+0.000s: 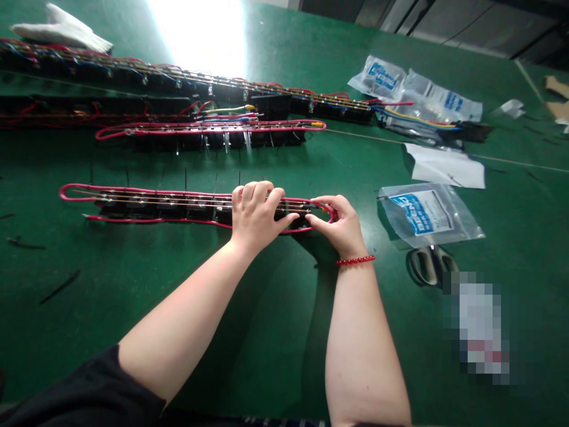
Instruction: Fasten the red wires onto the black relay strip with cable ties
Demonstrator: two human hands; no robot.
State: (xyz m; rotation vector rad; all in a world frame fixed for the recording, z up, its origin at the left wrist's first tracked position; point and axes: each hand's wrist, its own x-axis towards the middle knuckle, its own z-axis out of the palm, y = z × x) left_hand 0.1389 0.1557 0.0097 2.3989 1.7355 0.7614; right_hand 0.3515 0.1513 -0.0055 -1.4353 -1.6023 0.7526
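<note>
On the green table lies a long black strip assembly (164, 203) with thin metal rods along it and several black cable ties sticking up at its far side. A red wire (128, 190) runs along both its edges and loops round at each end. My left hand (258, 214) is laid over the right part of the assembly, its fingers curled over the far edge and its thumb at the near side. My right hand (340, 219), with a red bead bracelet on the wrist, pinches the red wire's loop at the right end between thumb and fingers.
Similar wired black strips (213, 139) lie farther back, with a longer one (178, 77) behind. A white glove (62, 29) is at the far left. To the right are a labelled plastic bag (429, 213), white paper (444, 166), scissors (429, 265) and a pixelated object (480, 326).
</note>
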